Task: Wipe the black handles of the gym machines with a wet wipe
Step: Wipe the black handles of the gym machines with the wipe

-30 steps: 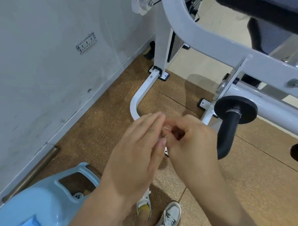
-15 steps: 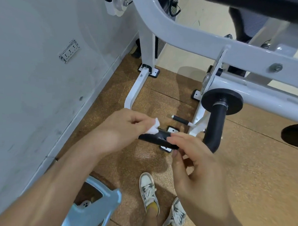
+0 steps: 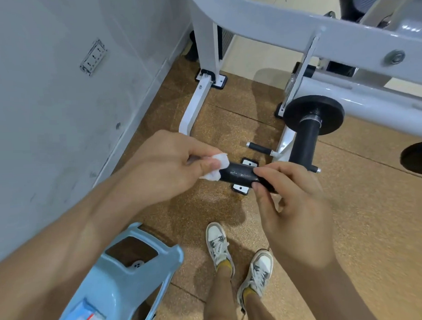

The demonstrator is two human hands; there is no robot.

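View from above, looking down at the person's own arms. At far left stands a grey wall (image 3: 36, 118) with a socket plate (image 3: 92, 57) in the upper left. In the lower left corner is a light blue plastic stool (image 3: 142, 265) with a blue and white packet (image 3: 85, 317) lying on it.

Left of centre, the left hand (image 3: 162, 168) has its fingers curled in, with the thumb pinching a crumpled white wet wipe (image 3: 215, 168) against them. The wipe touches the left end of a short black handle (image 3: 239, 174), which lies level at the centre of the frame, above the brown speckled floor (image 3: 350, 214).

Just right of centre, the right hand (image 3: 290, 205) pinches the handle's right end between thumb and fingertips.

Below the hands, at bottom centre, are two white and grey sneakers (image 3: 217, 245).

Further right, a thicker black handle (image 3: 302, 144) juts from a round black disc (image 3: 323, 110) on the white machine frame (image 3: 260, 17), which crosses the upper right.
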